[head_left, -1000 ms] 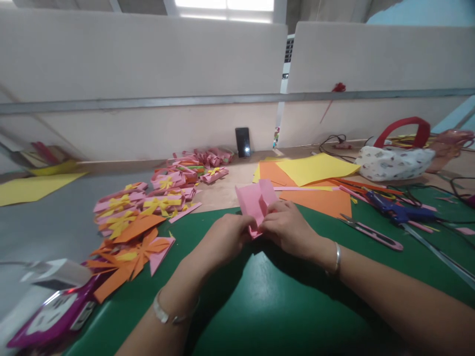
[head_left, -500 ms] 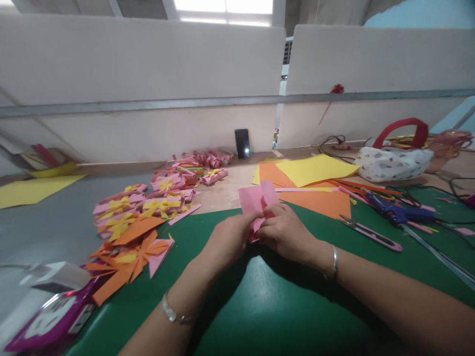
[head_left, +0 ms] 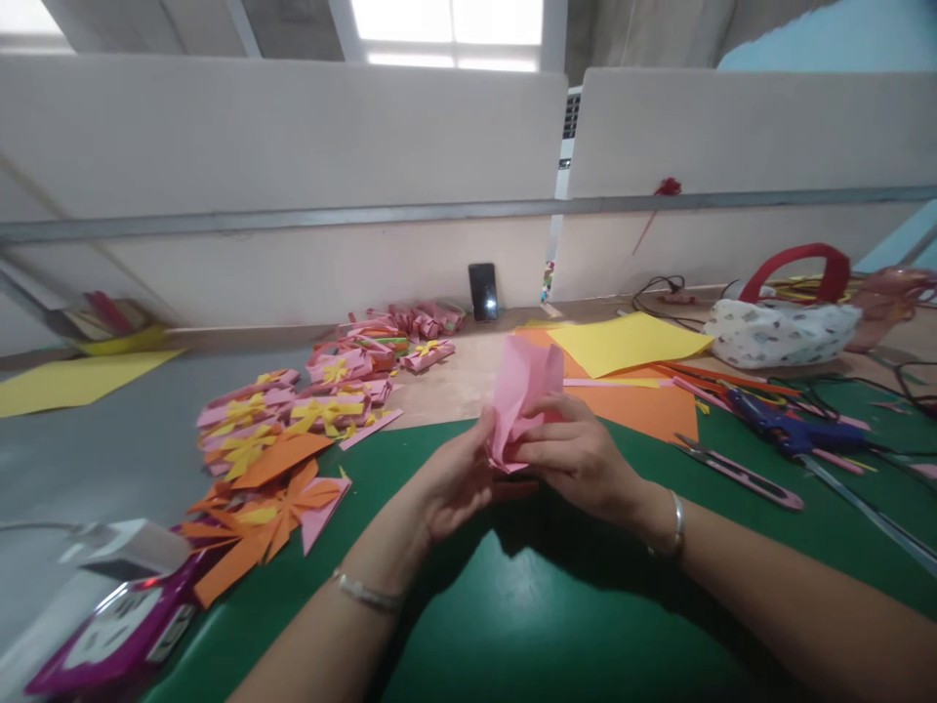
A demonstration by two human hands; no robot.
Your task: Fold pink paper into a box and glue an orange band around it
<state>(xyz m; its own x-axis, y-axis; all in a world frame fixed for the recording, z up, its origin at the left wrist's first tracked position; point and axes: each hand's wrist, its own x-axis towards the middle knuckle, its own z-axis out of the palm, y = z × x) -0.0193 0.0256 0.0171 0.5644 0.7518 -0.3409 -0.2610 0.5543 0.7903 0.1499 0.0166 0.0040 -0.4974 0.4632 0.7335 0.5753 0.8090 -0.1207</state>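
Observation:
A piece of pink paper point(head_left: 523, 386), folded and partly opened out like a pouch, is held up over the green mat point(head_left: 505, 625). My left hand point(head_left: 458, 478) grips its lower left edge, thumb in front and the other fingers behind or beneath. From the right, my right hand point(head_left: 586, 454) holds the paper's lower part, its fingers at or inside the folds; their tips are partly hidden. To the left lie orange paper flowers point(head_left: 297, 498) and several pink folded paper pieces with yellow flowers point(head_left: 322, 415).
Yellow sheets point(head_left: 630, 342) and orange sheets point(head_left: 636, 410) lie behind my right hand. Thread snips point(head_left: 739, 474), a blue glue gun point(head_left: 791, 425) and cables are at right, before a white bag point(head_left: 783, 332). A phone point(head_left: 483, 291) leans on the partition; a purple device point(head_left: 117, 625) sits front left.
The pink paper has been turned and opened into a fuller, taller shape. My left hand has rolled palm-up and its fingers have shifted under the paper. The view has tilted slightly.

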